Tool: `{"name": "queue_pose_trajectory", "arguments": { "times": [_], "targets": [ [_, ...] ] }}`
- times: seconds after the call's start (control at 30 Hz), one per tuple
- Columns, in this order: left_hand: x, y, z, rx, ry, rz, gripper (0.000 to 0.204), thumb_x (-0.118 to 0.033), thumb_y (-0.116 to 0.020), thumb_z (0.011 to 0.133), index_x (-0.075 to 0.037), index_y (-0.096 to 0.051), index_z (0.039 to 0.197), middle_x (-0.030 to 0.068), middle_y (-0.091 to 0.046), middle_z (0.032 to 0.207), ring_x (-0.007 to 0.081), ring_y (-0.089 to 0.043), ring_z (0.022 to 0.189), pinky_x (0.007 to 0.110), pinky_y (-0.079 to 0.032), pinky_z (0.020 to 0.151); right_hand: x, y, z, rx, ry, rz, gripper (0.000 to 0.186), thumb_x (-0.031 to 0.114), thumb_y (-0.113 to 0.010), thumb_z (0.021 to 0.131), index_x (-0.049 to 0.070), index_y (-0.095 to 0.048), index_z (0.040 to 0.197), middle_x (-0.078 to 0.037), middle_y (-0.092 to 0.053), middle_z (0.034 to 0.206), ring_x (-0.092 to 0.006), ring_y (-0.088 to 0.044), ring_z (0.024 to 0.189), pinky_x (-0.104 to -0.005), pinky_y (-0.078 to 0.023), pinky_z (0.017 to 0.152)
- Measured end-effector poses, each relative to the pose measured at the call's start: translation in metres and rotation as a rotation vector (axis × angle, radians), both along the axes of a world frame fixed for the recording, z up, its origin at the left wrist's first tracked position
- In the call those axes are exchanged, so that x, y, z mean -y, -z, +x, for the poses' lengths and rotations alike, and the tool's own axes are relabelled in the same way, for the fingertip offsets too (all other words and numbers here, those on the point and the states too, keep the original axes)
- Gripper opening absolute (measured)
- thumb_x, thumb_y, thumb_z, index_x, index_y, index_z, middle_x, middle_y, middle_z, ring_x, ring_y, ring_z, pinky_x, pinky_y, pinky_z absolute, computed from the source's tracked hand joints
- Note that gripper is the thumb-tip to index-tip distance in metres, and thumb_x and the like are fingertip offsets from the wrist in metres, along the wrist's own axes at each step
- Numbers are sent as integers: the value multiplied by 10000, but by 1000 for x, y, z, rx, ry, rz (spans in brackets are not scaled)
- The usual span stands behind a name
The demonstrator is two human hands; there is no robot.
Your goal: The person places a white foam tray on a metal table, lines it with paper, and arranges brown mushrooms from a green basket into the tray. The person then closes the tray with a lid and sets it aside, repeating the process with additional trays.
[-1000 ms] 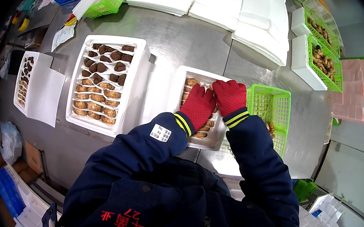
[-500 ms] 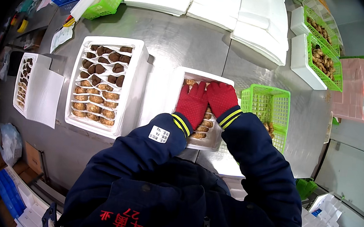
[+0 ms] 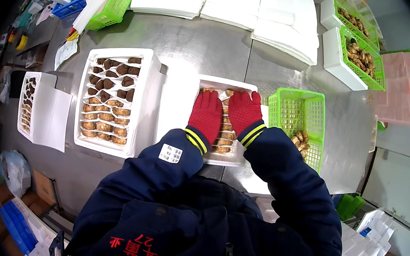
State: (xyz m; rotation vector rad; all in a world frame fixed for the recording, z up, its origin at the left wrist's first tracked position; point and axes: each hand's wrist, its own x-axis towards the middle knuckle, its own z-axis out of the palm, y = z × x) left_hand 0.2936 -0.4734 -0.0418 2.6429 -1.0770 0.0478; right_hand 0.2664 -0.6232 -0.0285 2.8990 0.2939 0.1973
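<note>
A white foam box on the steel table holds rows of tan mushrooms with white liner paper between them. My left hand, in a red dotted glove, lies over the box's left side, its fingers stretched toward the far end. Over the right side of the box lies my right hand, gloved the same way, fingers extended near the far right corner. Both hands look open, and I see nothing held in them. Their fingertips rest on the contents or paper; what lies under the palms is hidden.
Right of the box stands a green basket with a few mushrooms. A larger foam box of dark and tan mushrooms stands left, beyond it a smaller foam box. White sheets lie stacked at the back; filled green baskets stand far right.
My hands have moved apart. The left shifted slightly left and its fingers straightened; the right moved off the middle, uncovering more mushrooms between them. The whole view shifted slightly.
</note>
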Motion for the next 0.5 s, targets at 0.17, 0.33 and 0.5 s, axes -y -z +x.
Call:
{"name": "queue_pose_trajectory", "arguments": {
  "times": [0.17,0.33,0.5],
  "targets": [
    [-4,9,1,-47,42,-21,410,-93,-474,815,28,-516,1205,211,-496,1273,360,-448,1207,451,-325,1049,6,-5,-1,-67,-59,96,195,161,-528,765,79,-661,882,-89,-621,885,-261,-542,940,-496,-345,915],
    [-69,-44,27,-108,-175,-524,344,-32,-516,868,-20,-533,1211,187,-557,1207,339,-518,1142,379,-419,978,36,-48,-29,194,73,591,393,100,-539,762,43,-567,1151,-149,-602,1146,-338,-581,991,-425,-461,853],
    [-92,-25,19,-74,-242,-411,412,-142,-594,873,15,-492,1241,224,-498,1279,373,-502,1153,417,-423,968,25,-32,-68,-4,375,1124,444,161,-607,843,22,-494,1250,-204,-530,1237,-353,-506,1145,-404,-416,962]
  ]
}}
